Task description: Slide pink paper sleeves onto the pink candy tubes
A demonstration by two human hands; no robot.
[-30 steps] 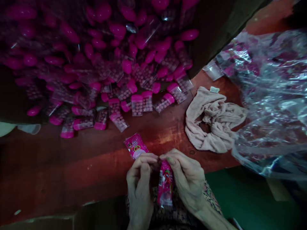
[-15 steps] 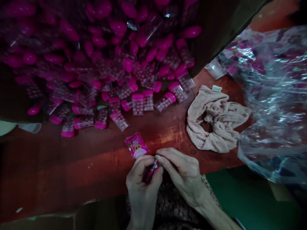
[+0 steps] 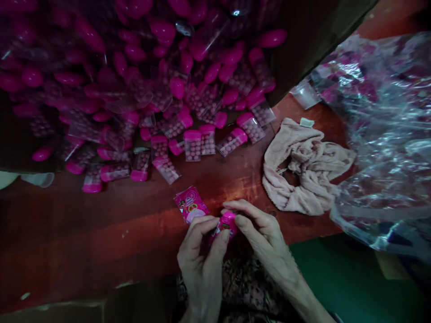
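As the two hands meet low in view, the L hand (image 3: 202,264) and R hand (image 3: 266,229) are together, both clamped on a short pink printed pack (image 3: 226,225), which sits btwn them just above the near table edge. L fingers wrap its lower side; R fingers and thumb close over its top, so part of it is hidden. A flat pink wrapper (image 3: 191,204) lies on the table (image 3: 101,229) just beside the L hand's knuckles, not touching the pack. Further out is a big heap of clear tubes (image 3: 161,89) w/ pink caps, each filled w/ small pink beads - probably candy, can't tell from here. Loose tubes lie along its near edge, e.g. one upright-looking tube (image 3: 192,146) in the front row. To the right sits a crumpled pale pink cloth (image 3: 303,175) w/ a small white tag (image 3: 307,122), and beyond that a large clear plastic bag (image 3: 380,143) w/ pink print showing through - it overlaps the cloth's right end. A dark panel (image 3: 313,40) runs along the heap's upper right side. Patterned fabric (image 3: 245,287) shows below the hands, and a green surface (image 3: 350,278) lies lower right.
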